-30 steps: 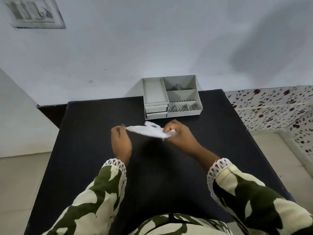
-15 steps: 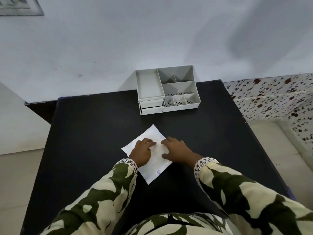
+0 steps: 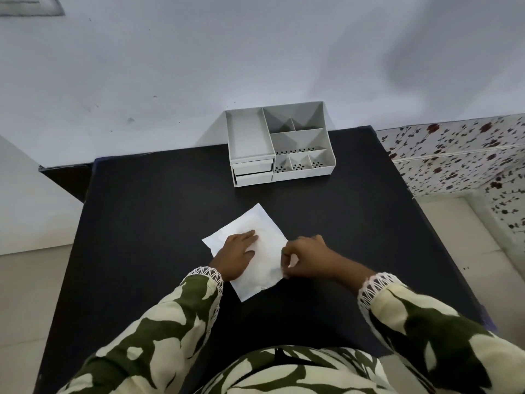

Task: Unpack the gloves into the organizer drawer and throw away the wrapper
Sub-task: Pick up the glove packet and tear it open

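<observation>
A flat white glove packet (image 3: pixel 262 231) lies at an angle on the black table (image 3: pixel 147 217). My left hand (image 3: pixel 237 254) rests flat on the packet's left half, pressing it down with fingers spread. My right hand (image 3: pixel 306 258) pinches the packet's right edge between thumb and fingers. The gloves themselves are hidden inside. A grey desk organizer (image 3: pixel 279 143) stands at the table's far edge against the wall, with two shut drawers (image 3: pixel 252 173) in its lower left front.
The table's right edge borders a floral-patterned tiled ledge (image 3: pixel 460 155). A pale wall runs behind the organizer. Light floor shows to the left and right of the table.
The packet went from held in the air near the organizer to lying flat on the table. My right hand has since shifted from on top of it to its right edge.
</observation>
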